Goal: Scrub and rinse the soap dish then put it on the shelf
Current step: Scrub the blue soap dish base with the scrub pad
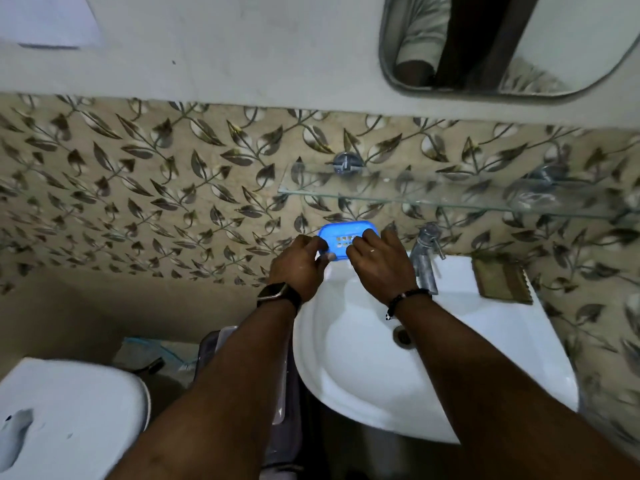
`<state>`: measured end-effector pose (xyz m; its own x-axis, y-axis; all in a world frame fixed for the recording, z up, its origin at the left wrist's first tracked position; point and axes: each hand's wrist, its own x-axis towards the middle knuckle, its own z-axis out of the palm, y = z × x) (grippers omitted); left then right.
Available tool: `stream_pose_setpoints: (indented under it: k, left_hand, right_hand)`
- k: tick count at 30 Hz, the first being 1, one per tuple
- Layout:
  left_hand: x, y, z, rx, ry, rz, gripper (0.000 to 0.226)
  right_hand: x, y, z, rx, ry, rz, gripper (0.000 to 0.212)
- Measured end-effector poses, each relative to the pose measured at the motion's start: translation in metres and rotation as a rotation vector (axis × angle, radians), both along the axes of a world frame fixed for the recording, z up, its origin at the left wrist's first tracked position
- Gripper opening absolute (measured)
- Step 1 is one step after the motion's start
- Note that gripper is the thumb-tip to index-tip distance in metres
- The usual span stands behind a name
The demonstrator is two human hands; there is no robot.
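Observation:
A blue plastic soap dish (pixel 343 237) with small square drain holes is held up above the back left rim of the white sink (pixel 363 368). My left hand (pixel 298 266) grips its left end and my right hand (pixel 379 263) grips its right end. The dish hangs below the glass shelf (pixel 433 199), which is fixed to the leaf-patterned tiled wall. No water is seen running from the chrome tap (pixel 426 258).
A brown scrubbing pad (pixel 502 282) lies on the sink's back right rim. A mirror (pixel 502 46) hangs above the shelf. A white toilet (pixel 65 414) stands at the lower left, with a grey bin (pixel 277 375) between it and the sink.

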<state>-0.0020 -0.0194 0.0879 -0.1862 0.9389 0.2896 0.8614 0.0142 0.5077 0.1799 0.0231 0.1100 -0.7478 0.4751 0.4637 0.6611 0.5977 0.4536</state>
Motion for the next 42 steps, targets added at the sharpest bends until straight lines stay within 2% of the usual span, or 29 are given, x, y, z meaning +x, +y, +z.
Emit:
stream_pose_setpoints:
  k: [4,8,10,12,14,17,21,24,28,31,36,42]
  left_hand:
    - [0.020,-0.011,0.033,0.178,-0.195,-0.012,0.021]
    - [0.053,-0.012,0.061,0.303,-0.518,-0.011,0.012]
    - [0.073,-0.011,0.074,0.258,-0.794,0.013,0.009]
    - [0.092,-0.011,0.084,0.162,-1.082,-0.037,0.017]
    - [0.108,-0.011,0.088,0.057,-1.212,-0.144,0.019]
    - [0.128,-0.013,0.090,-0.014,-1.278,-0.227,0.009]
    - [0.142,-0.008,0.087,-0.007,-1.375,-0.161,0.012]
    - [0.145,0.000,0.079,-0.009,-1.374,-0.136,0.015]
    - [0.148,0.002,0.063,-0.008,-1.365,-0.107,0.015]
    - [0.152,0.003,0.051,-0.037,-1.359,-0.076,0.027]
    - [0.156,0.010,0.033,-0.060,-1.323,-0.061,0.031]
    - [0.162,0.018,0.015,-0.064,-1.292,-0.058,0.030]
  right_hand:
    - [0.018,-0.026,0.037,0.082,0.060,-0.020,0.025]
    - [0.041,-0.050,0.070,0.156,0.085,-0.081,0.025]
    - [0.056,-0.060,0.083,0.172,0.077,-0.121,0.024]
    - [0.074,-0.067,0.092,0.174,0.059,-0.163,0.022]
    - [0.094,-0.073,0.096,0.175,0.051,-0.205,0.020]
    - [0.118,-0.078,0.092,0.202,0.072,-0.209,0.020]
    - [0.144,-0.065,0.086,0.228,0.203,-0.236,0.020]
    - [0.176,-0.046,0.081,0.241,0.302,-0.344,0.021]
    - [0.217,-0.034,0.054,0.226,0.329,-0.390,0.016]
    - [0.231,-0.028,0.024,0.117,0.301,-0.469,0.017]
    - [0.237,-0.013,-0.012,-0.086,0.295,-0.563,0.031]
    - [0.257,0.016,-0.047,-0.398,0.184,-0.811,0.027]
